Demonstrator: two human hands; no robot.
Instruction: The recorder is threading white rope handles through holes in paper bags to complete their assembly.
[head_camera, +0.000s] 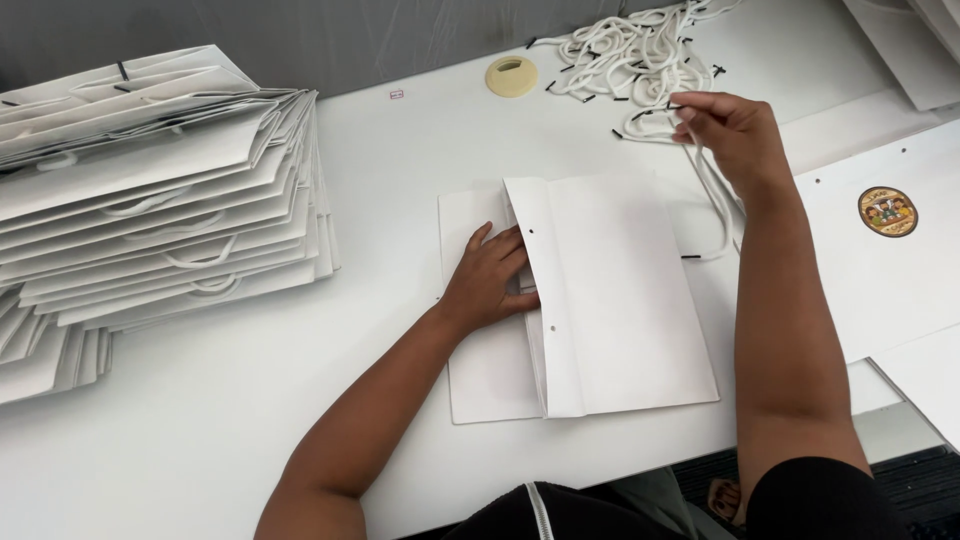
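A flat white paper bag (610, 300) lies on the white table (200, 440) in front of me, with two small punched holes along its folded top edge. My left hand (490, 280) rests at the bag's mouth, fingers slipped under the folded flap and pressing down. My right hand (730, 130) is raised at the far right and pinches a white cord (718, 205) with black tips, which hangs down beside the bag. Behind that hand lies a tangled pile of white cords (630, 55).
A tall leaning stack of finished white bags with cord handles (150, 190) fills the left side. A round cream disc (511, 76) sits at the back. Flat white bags, one with a round colourful sticker (887, 211), lie at the right edge.
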